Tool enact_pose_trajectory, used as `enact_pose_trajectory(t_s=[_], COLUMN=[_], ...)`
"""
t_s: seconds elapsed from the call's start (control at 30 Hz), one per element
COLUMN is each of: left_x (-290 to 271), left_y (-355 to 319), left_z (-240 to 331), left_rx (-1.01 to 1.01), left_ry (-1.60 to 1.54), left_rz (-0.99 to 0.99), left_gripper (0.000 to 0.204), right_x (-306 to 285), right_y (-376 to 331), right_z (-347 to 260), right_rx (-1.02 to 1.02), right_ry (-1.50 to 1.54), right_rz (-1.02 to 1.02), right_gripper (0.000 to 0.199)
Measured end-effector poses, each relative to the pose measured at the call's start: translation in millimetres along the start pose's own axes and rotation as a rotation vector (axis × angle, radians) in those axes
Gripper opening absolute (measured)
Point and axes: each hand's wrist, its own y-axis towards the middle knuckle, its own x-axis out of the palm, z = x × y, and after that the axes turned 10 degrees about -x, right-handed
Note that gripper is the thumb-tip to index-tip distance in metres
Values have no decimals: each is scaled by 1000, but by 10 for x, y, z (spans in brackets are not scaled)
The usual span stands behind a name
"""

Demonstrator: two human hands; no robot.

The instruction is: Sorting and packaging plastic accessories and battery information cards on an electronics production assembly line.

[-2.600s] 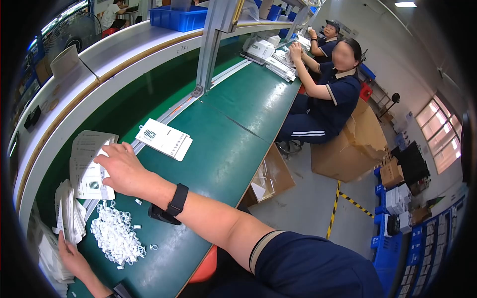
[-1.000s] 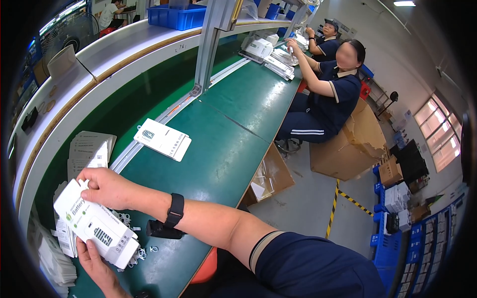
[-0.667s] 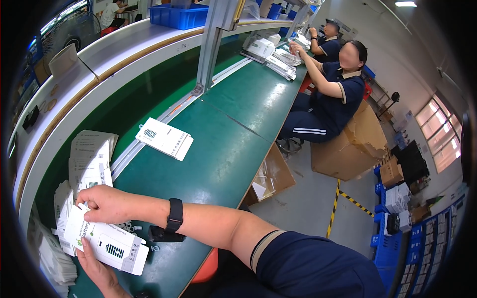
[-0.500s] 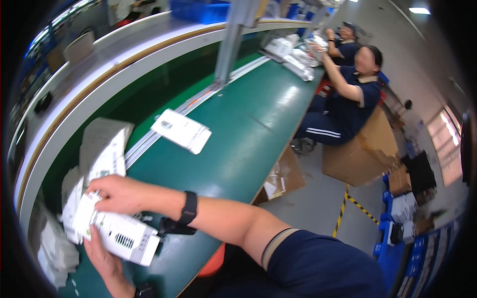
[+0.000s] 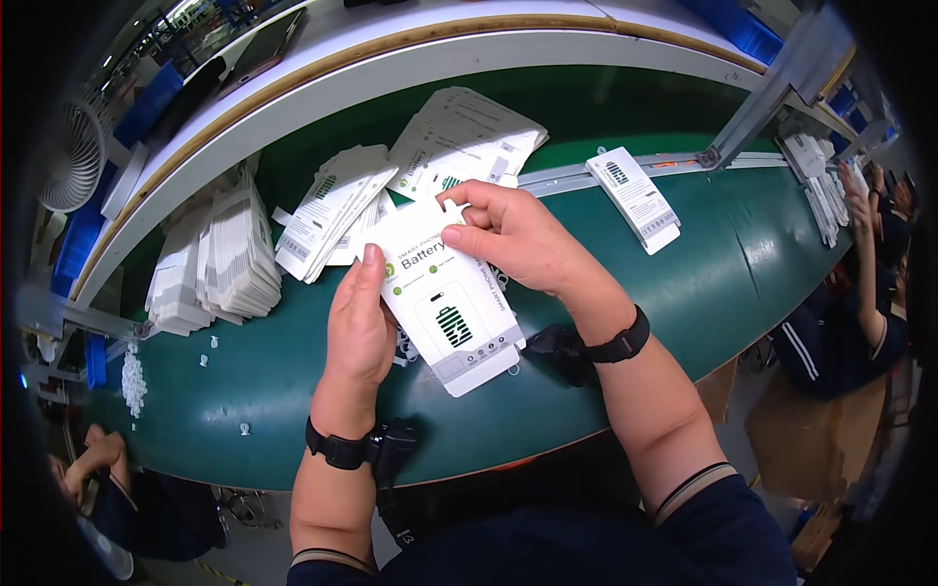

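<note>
A white carton (image 5: 454,313) with a green battery picture is between my two hands, tilted above the green table. My left hand (image 5: 357,317) is closed on its left side, the thumb lying on the front. At the upper end, my right hand (image 5: 513,239) pinches the top edge between thumb and bent fingers. Behind the carton lie a fanned stack of flat white cartons (image 5: 337,200) and a larger pile of the same kind (image 5: 469,132). Some small white pieces (image 5: 403,347) show partly beneath the held carton; their kind is unclear.
White boxes (image 5: 239,259) stand in a row at the left, near a heap of small white pieces (image 5: 134,381). One carton (image 5: 633,200) lies by the metal rail (image 5: 557,181). A raised shelf (image 5: 430,54) runs along the back. Co-workers sit at both ends.
My view has swung left, bringing the carton from the lower left to the middle. Both hands still hold it, and its printed front now faces me more squarely.
</note>
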Motion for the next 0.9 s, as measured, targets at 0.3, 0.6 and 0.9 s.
enact_pose_trajectory(t_s=[0.3,0.6,0.9], left_x=[-58,-99,69], left_y=[36,17,-57], left_z=[22,76,6], left_rx=[114,-146,-373], left_ry=[78,-237,-158], left_rz=[41,-89,-245], left_gripper=[35,27,37], right_x=[38,33,190], right_y=[-7,-4,-2], right_z=[6,-9,109], right_rx=[-1,-89,-203], right_ry=[-45,474,156], right_rz=[-8,-89,-70], right_gripper=[30,30,17])
